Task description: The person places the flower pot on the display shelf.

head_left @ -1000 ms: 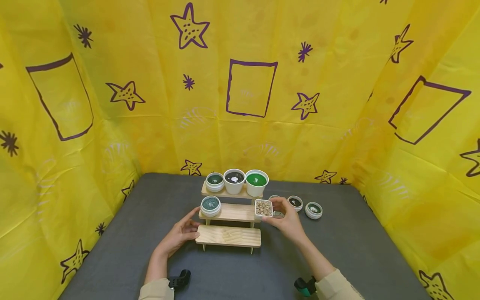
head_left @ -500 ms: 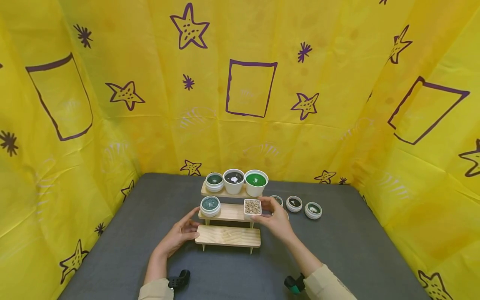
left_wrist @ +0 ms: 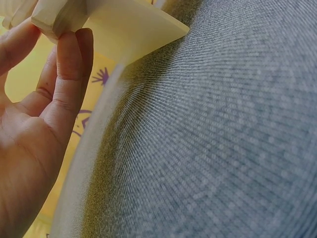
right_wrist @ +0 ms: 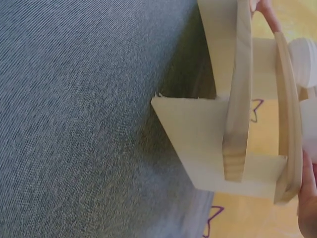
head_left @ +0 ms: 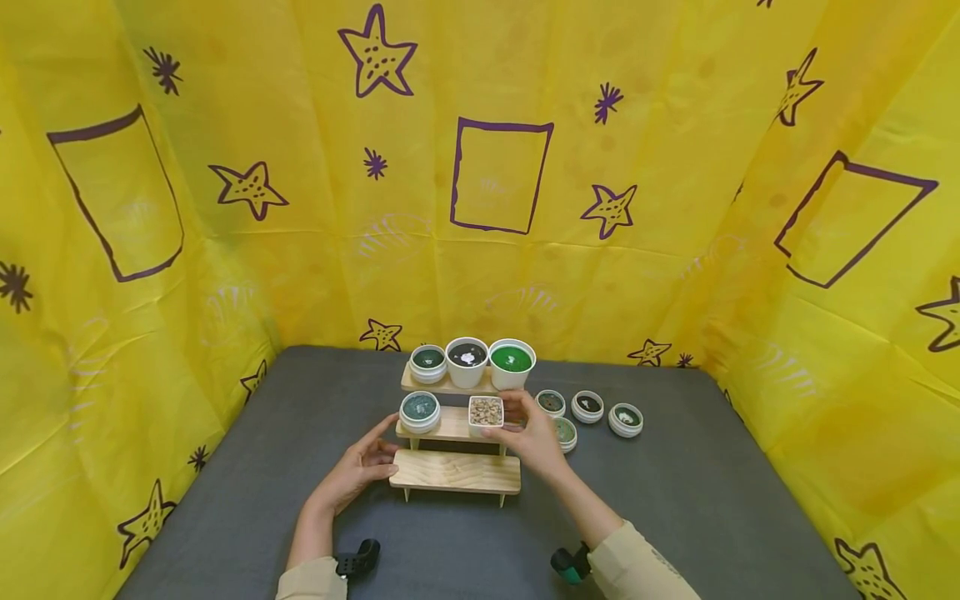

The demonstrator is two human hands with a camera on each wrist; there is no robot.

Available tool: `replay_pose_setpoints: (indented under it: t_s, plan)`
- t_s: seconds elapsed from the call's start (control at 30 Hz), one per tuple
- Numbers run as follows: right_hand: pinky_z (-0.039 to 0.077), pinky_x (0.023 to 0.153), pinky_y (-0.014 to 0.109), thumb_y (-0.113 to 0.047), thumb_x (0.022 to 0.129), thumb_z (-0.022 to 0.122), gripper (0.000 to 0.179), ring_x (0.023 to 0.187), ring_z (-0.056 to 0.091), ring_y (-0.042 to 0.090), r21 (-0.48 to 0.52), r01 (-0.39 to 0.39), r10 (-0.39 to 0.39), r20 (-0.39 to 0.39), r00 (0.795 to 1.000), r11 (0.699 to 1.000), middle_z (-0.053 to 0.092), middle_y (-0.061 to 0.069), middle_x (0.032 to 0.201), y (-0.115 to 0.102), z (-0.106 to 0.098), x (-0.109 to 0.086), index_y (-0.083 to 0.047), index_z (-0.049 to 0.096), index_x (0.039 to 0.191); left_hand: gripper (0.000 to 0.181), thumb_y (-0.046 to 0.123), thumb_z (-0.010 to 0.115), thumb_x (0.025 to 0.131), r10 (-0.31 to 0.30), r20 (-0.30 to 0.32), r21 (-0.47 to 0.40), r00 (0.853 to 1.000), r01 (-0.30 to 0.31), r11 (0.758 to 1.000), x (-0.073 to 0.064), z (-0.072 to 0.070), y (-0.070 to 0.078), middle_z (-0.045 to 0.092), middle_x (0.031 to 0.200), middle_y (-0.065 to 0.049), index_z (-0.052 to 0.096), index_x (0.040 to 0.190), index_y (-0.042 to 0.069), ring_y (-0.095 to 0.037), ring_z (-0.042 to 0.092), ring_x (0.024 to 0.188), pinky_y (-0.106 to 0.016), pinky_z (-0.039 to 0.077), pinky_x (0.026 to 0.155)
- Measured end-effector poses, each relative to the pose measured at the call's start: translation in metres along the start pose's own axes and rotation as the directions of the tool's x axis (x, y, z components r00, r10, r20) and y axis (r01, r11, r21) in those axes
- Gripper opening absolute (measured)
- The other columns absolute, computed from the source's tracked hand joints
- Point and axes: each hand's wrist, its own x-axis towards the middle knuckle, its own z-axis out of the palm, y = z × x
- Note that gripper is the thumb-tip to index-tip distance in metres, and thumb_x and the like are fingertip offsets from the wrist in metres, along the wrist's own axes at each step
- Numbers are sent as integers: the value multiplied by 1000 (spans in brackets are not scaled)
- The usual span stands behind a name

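A three-tier wooden display stand (head_left: pixel 455 472) faces me on the table. My left hand (head_left: pixel 356 471) holds its left end, thumb at the bottom tier and fingers by the middle one; the left wrist view shows the fingertips (left_wrist: pixel 68 47) on the plank end. With my right hand (head_left: pixel 536 437) I grip a small square white pot (head_left: pixel 486 412), filled with pale pebble-like bits, at the middle tier's right part. A round pot with blue-green contents (head_left: pixel 420 408) sits at that tier's left. In the right wrist view the right fingers (right_wrist: pixel 308 183) show beside the stand's planks.
On the top tier stand a small dark-green pot (head_left: pixel 428 360), a taller cup with dark contents (head_left: pixel 467 358) and a bright green cup (head_left: pixel 512 360). Several round pots, including a black-filled pot (head_left: pixel 587 406), stand right of the stand. Yellow curtains (head_left: pixel 510 275) enclose the grey table (head_left: pixel 675 500).
My right hand has moved the square pot leftward along the middle tier, bringing the round pots behind it into fuller view. The left hand has stayed at the stand.
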Motion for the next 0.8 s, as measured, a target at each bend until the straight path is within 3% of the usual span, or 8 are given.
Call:
replay_pose_setpoints:
  t_s: [0.33,0.6,0.8]
  plan:
    - [59,82,30,-3,73,85,57,104,66,34,-18,-16,15,-34,999,1000,68,23,110,-13,17,0,0,59,124,86,6,68,90,31,17,-5,999,-30,1000,2,-1,0,54,114,-7,16,158,9,-5,62,101,-21,53,86]
    - [59,82,27,-15,74,87,57,104,68,29,-35,18,-19,-26,999,999,69,17,111,-1,29,4,-8,59,124,86,6,67,91,19,24,2,1000,-19,1000,1,-1,-1,48,124,-31,14,158,7,-5,62,103,-20,52,87]
    - [59,83,31,-12,74,86,57,107,67,32,-5,21,-21,-17,1000,1000,69,20,113,-2,34,5,-7,59,124,86,7,68,90,10,17,4,1000,-10,1000,0,0,0,49,122,-28,14,158,7,-6,62,103,-21,53,87]
